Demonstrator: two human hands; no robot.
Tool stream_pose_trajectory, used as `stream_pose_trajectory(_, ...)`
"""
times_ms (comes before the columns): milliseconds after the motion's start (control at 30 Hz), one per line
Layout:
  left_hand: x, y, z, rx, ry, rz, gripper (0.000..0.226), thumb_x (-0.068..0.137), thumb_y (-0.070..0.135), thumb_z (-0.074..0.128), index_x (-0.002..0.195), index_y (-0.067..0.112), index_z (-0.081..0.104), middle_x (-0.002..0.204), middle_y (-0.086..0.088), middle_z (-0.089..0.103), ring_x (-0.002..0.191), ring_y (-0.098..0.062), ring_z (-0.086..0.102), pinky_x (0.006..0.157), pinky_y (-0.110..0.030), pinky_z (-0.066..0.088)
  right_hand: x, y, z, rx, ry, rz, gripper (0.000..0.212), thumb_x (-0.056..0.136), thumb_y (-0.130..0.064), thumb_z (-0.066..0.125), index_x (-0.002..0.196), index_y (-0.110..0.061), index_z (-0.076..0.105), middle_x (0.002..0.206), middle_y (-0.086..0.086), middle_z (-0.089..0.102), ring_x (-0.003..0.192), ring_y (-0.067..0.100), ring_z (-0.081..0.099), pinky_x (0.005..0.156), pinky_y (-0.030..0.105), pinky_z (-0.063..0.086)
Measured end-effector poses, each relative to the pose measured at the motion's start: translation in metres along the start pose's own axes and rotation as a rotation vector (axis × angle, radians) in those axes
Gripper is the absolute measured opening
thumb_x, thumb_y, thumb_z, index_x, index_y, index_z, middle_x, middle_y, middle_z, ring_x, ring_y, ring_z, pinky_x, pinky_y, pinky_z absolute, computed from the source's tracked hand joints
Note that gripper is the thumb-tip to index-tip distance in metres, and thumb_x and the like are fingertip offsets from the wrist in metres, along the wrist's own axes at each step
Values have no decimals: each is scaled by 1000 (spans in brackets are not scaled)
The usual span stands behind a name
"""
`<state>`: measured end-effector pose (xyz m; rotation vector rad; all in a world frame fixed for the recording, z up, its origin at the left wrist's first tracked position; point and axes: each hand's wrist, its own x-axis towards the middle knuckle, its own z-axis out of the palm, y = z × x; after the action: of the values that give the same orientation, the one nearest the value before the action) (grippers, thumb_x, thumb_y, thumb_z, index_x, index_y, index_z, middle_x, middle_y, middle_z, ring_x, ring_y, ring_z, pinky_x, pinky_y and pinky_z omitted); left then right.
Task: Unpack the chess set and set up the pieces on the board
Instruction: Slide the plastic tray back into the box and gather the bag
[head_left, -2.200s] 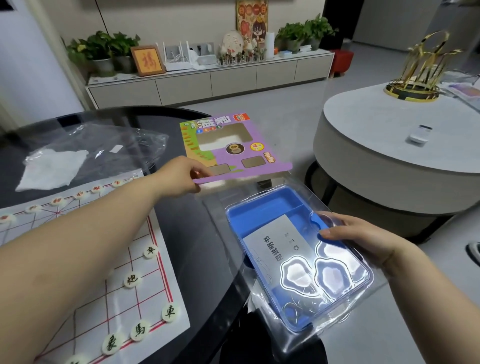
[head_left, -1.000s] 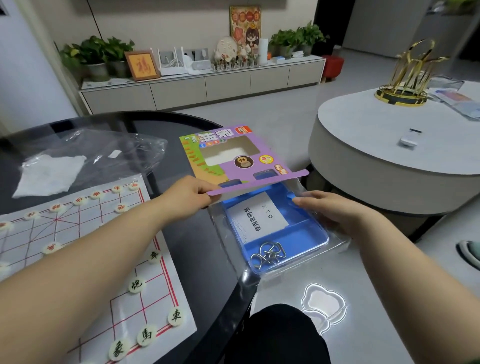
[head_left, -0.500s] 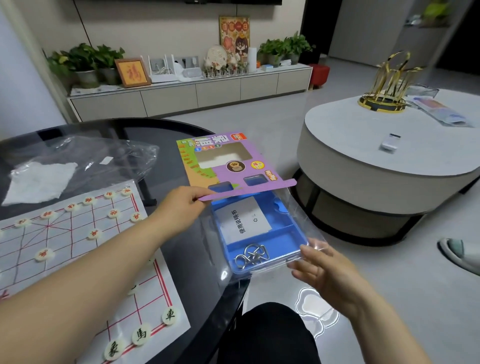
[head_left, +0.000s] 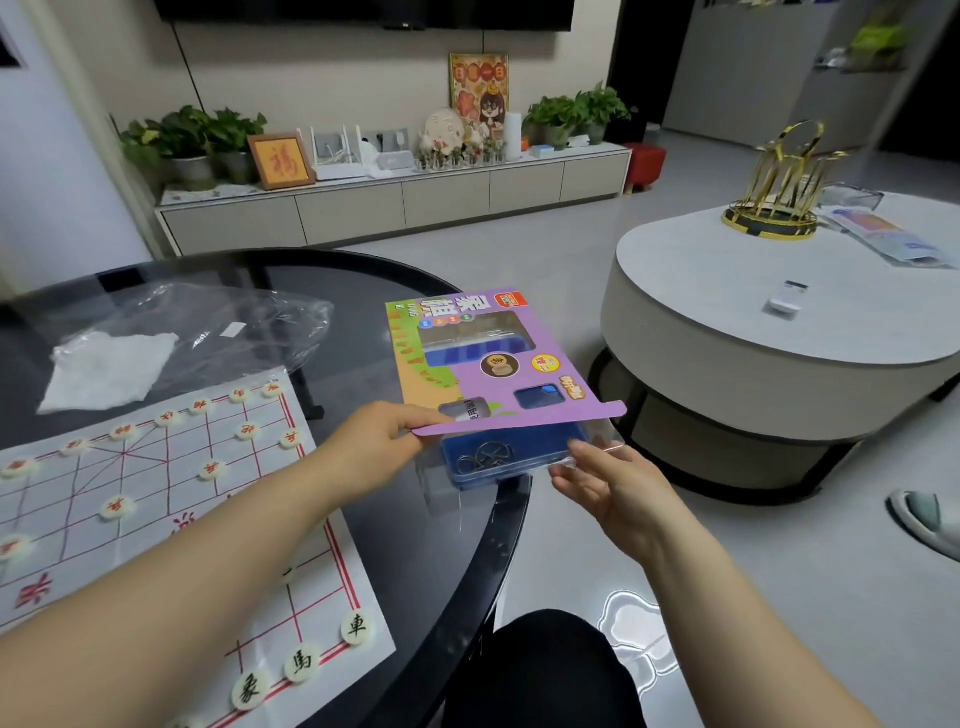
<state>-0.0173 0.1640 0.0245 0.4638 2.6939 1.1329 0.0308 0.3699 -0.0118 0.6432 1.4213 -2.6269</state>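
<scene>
Purple card sleeve (head_left: 498, 358) hangs just right of the paper board (head_left: 156, 519), over the rim of the glass desk (head_left: 405, 561), its near edge pinched by fingers of the left hand (head_left: 379, 447). A blue tray (head_left: 488, 457) juts beneath it; fingers of the right hand (head_left: 618, 488), loosely spread, touch its clear casing (head_left: 441, 493). Round pieces (head_left: 356, 627) dot the board.
</scene>
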Motion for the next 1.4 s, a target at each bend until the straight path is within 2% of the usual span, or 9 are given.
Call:
stream_pose_trajectory(100, -1, -1, -2, -7, 27, -13, 32, 91, 4, 44, 116, 16, 61, 105, 4, 57, 103, -14, 49, 82, -19, 32, 1, 3, -5, -92, -46, -24, 57, 84, 4, 55, 135, -1, 30, 87, 15, 61, 62, 19, 67, 57, 22, 57)
stream_pose_trajectory(233, -2, -4, -2, 4, 50, -22, 32, 92, 5, 43, 116, 16, 61, 102, 4, 57, 100, -15, 50, 79, -19, 32, 3, 6, -17, -456, 67, -211, 73, 80, 1, 63, 141, -16, 26, 124, 11, 49, 89, 20, 60, 82, 31, 53)
stream_pose_trajectory(367, -2, -3, -5, -7, 49, -24, 32, 91, 3, 44, 116, 14, 61, 102, 4, 58, 102, -16, 50, 84, -24, 36, 9, 1, -15, -787, -6, -392, 68, 76, -5, 70, 133, -20, 36, 129, 2, 50, 109, 22, 54, 94, 33, 44)
stream_pose_trajectory(633, -2, -4, -8, 13, -19, -1, 29, 90, 7, 49, 115, 15, 62, 101, 5, 60, 99, -16, 54, 92, -32, 43, 27, -1, -8, -868, 63, -516, 48, 72, -10, 74, 103, -23, 40, 97, -4, 53, 78, 15, 49, 75, 29, 44)
stream_pose_trajectory(800, -2, -8, -9, 12, -35, 19, 28, 90, 9, 50, 114, 16, 63, 100, 7, 60, 101, -15, 54, 92, -28, 42, 38, 0, -4, -949, 123, -591, 50, 68, -15, 78, 97, -22, 38, 99, -4, 47, 87, 18, 52, 75, 35, 47)
stream_pose_trajectory(933, 0, -12, -7, -7, -32, 46, 28, 90, 10, 51, 115, 14, 62, 104, 12, 56, 102, -8, 51, 84, -18, 40, 46, 5, -1, -1046, 182, -605, 50, 67, -21, 79, 106, -10, 48, 103, -4, 39, 89, 14, 49, 78, 38, 49)
stream_pose_trajectory(1067, -1, -17, -6, -20, -45, 87, 31, 86, 8, 56, 115, 17, 61, 110, 15, 51, 109, 2, 44, 87, -9, 34, 43, 2, 0, -902, 42, -541, 57, 67, -9, 79, 111, -19, 44, 110, -2, 48, 101, 16, 53, 83, 26, 45)
stream_pose_trajectory(1200, -2, -21, -3, 61, -12, 133, 42, 77, 11, 68, 118, 19, 59, 117, 11, 51, 109, -2, 46, 92, -12, 34, 35, -5, 0, -819, -41, -500, 58, 70, -1, 75, 111, -19, 37, 90, -19, 51, 78, -4, 53, 62, 0, 43)
stream_pose_trajectory(1400, 4, -22, 7, 234, 135, 150, 34, 75, 7, 70, 108, 11, 66, 121, -3, 61, 117, -17, 50, 96, -26, 39, 42, 2, 4, -794, 58, -583, 57, 71, -5, 75, 119, -7, 44, 86, -17, 51, 74, -4, 51, 55, -1, 41)
